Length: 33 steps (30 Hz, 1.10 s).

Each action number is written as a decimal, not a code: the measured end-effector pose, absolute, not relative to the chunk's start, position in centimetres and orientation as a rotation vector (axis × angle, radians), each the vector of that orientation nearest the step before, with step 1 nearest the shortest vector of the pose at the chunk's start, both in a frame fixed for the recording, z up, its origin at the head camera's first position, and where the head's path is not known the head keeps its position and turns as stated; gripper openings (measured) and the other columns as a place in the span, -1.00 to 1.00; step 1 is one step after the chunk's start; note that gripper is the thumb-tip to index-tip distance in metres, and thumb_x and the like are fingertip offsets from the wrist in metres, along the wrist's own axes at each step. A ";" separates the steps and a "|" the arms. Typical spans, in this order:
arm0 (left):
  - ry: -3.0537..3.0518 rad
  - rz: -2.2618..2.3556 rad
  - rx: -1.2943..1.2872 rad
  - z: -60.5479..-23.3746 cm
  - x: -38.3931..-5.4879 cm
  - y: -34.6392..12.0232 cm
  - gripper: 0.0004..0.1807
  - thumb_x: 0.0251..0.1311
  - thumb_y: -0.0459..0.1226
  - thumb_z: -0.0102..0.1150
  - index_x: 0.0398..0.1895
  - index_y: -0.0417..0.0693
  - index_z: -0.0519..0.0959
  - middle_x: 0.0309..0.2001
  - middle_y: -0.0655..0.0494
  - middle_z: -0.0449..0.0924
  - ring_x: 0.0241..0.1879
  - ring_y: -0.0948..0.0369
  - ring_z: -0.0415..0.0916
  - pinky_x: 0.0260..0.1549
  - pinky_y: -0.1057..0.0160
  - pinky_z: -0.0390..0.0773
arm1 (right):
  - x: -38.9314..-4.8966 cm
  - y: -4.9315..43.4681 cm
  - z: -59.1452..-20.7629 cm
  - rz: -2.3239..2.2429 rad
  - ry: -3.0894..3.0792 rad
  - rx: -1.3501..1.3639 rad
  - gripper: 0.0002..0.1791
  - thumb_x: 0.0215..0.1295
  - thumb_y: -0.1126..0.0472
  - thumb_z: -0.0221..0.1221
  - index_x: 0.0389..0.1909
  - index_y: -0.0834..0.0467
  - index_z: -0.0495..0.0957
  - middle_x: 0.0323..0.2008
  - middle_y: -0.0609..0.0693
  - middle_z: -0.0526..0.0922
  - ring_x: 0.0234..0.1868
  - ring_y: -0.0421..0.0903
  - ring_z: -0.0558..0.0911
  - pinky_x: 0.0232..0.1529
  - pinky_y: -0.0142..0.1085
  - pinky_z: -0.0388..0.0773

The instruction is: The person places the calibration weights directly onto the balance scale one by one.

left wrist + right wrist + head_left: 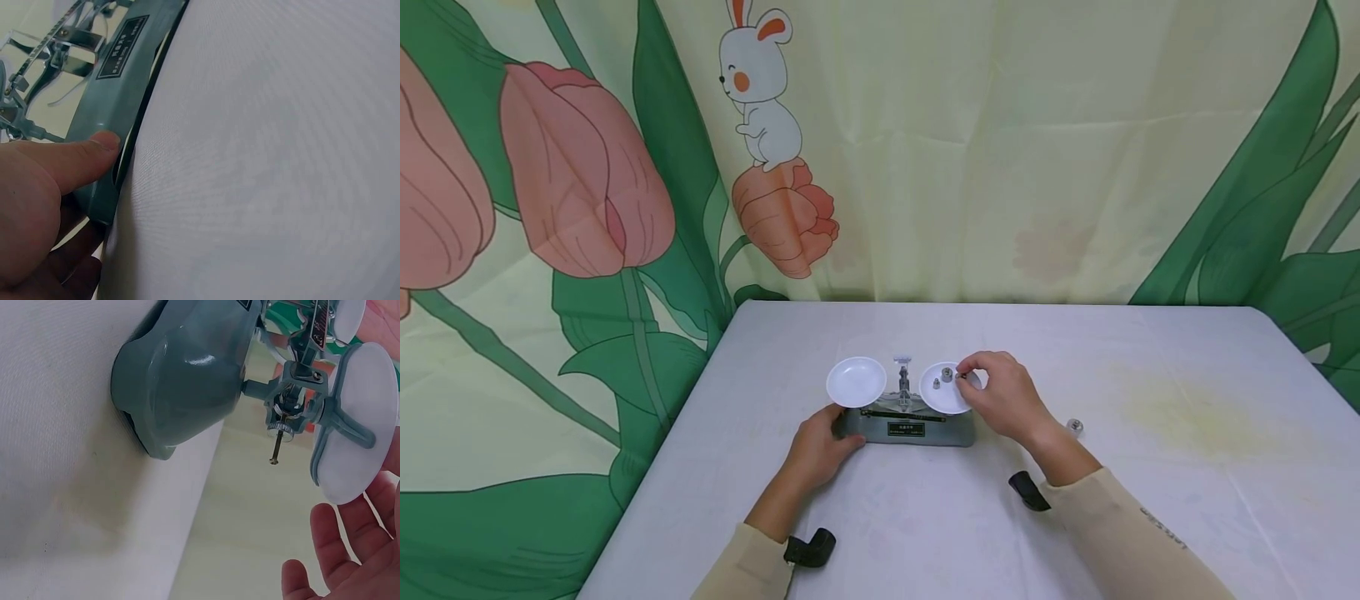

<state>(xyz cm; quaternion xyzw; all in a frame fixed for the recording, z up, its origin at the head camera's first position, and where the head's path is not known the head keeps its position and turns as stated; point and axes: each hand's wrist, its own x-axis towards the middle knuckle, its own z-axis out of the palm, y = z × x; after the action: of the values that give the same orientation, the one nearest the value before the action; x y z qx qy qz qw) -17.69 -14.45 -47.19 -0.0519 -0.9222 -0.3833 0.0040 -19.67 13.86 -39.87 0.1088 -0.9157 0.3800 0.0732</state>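
A grey-green balance scale (874,430) stands on the table with a white left pan (856,382) and a white right pan (945,405). My left hand (817,447) grips the left end of its base, the thumb (94,156) on the front face and the fingers behind. Over the right pan, my right hand (1004,395) pinches a small dark metal weight (961,376) between thumb and forefinger. Beside those fingertips, a larger metal weight (947,374) and a smaller one (936,384) sit on that pan. In the right wrist view the pan hides the pinching fingertips.
Another metal weight (1075,426) is on the white-covered table (1150,500), right of the scale near my right wrist. A printed curtain (970,167) hangs behind the table's far edge.
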 end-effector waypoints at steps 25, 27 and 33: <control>-2.901 -1.216 -0.154 -47.0 -17.7 -14.5 -0.30 0.16 -0.24 0.44 0.32 -0.34 0.41 0.27 -0.25 0.48 0.30 -0.15 0.38 0.21 -0.14 0.44 | -19.8 13.7 -39.8 1.152 -2.758 0.316 -0.79 0.32 0.26 0.21 -0.08 0.24 0.66 -0.01 0.16 0.66 0.08 0.17 0.49 0.09 0.11 0.51; -2.904 -1.217 -0.151 -47.0 -17.6 -14.5 -0.30 0.16 -0.24 0.44 0.32 -0.35 0.42 0.26 -0.25 0.48 0.30 -0.15 0.38 0.21 -0.15 0.43 | -19.7 13.8 -39.8 1.154 -2.755 0.312 -0.78 0.32 0.26 0.21 -0.08 0.24 0.66 -0.01 0.16 0.66 0.09 0.17 0.49 0.09 0.11 0.50; -2.901 -1.219 -0.148 -47.0 -17.6 -14.4 -0.30 0.15 -0.24 0.44 0.32 -0.33 0.42 0.27 -0.24 0.48 0.30 -0.15 0.38 0.22 -0.14 0.43 | -19.6 14.0 -39.9 1.143 -2.735 0.308 -0.77 0.31 0.25 0.23 -0.06 0.25 0.65 0.00 0.18 0.65 0.11 0.19 0.50 0.13 0.13 0.47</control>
<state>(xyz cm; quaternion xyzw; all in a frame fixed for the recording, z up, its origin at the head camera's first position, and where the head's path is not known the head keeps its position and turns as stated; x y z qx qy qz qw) -17.60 -14.43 -46.99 -0.0469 -0.9209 -0.3869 -0.0044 -19.58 13.99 -39.92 0.1029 -0.9148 0.3823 0.0804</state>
